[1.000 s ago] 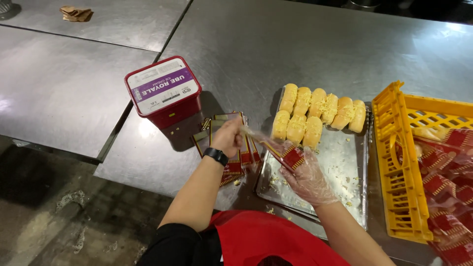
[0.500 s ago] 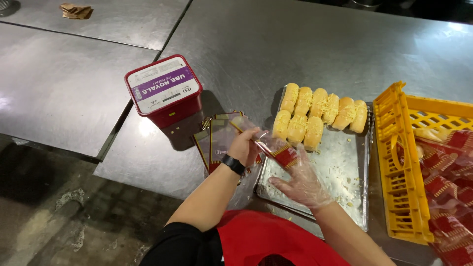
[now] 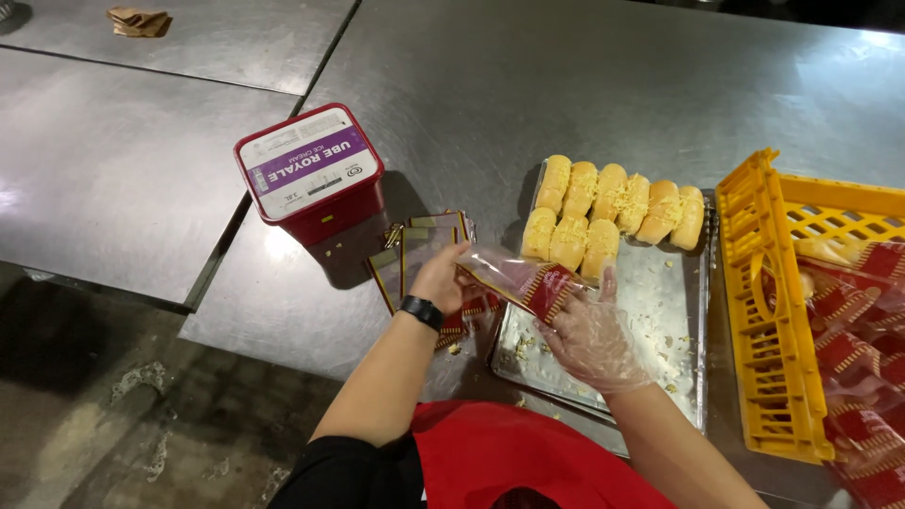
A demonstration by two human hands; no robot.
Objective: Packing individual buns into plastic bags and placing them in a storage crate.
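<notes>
Since a moment ago the left hand (image 3: pixel 441 279) has lifted off the stack of empty wrappers (image 3: pixel 415 254) at centre frame and now pinches one end of a clear wrapper with a red end (image 3: pixel 518 281), while the gloved right hand (image 3: pixel 589 335) grips the red end, fingers curled; the wrapper looks empty. The metal tray (image 3: pixel 660 330) holds nine sugared buns (image 3: pixel 613 212). At right, the yellow crate (image 3: pixel 768 320) holds filled packets (image 3: pixel 858 339). The red tub (image 3: pixel 311 174), upper left on the worktop (image 3: pixel 528 85), is lidded.

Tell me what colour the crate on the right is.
The crate is yellow, seen clearly in the head view.
</notes>
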